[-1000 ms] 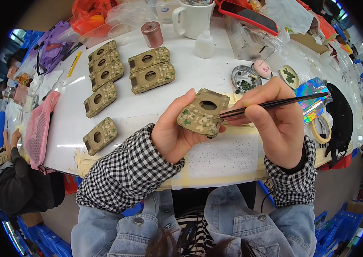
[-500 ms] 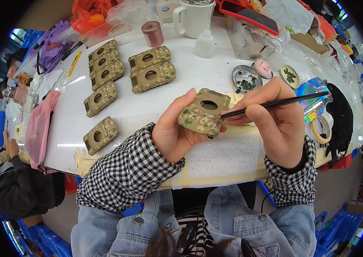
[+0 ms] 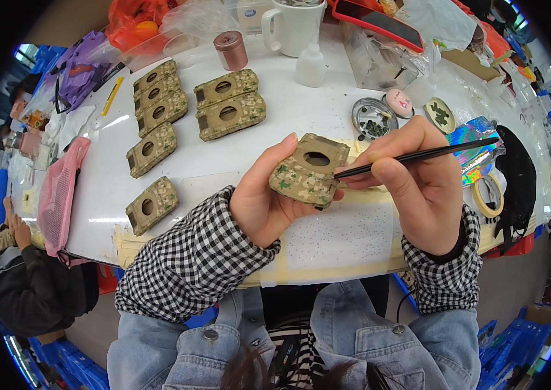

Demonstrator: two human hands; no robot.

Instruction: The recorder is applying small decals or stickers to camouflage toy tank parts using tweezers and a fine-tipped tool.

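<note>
My left hand (image 3: 266,195) grips a camouflage model tank hull (image 3: 309,170), tilted up, with an oval hole in its top. Closed in a pencil grip, my right hand (image 3: 422,185) holds a thin black tool (image 3: 444,151) shaped like a brush or tweezers. Its fine tip touches the hull's surface near the edge, and the right fingertips rest close to that side. Below both hands lies a white sheet (image 3: 340,244) covered with tiny dark specks. Several similar hulls (image 3: 231,117) stand on the table to the left, one hull (image 3: 152,205) apart from the rest.
A round dish (image 3: 374,119) of dark green bits and an oval dish (image 3: 440,116) sit right of centre. Tape roll (image 3: 487,197), white bottle (image 3: 311,66), mug (image 3: 295,27), pink tin (image 3: 230,51) and red-cased phone (image 3: 378,25) surround them. A co-worker's dark sleeve (image 3: 44,279) shows at left.
My hands, the hull and the tool hold almost the same place, with only a very slight shift of the tool. The co-worker's arm at left has moved a little.
</note>
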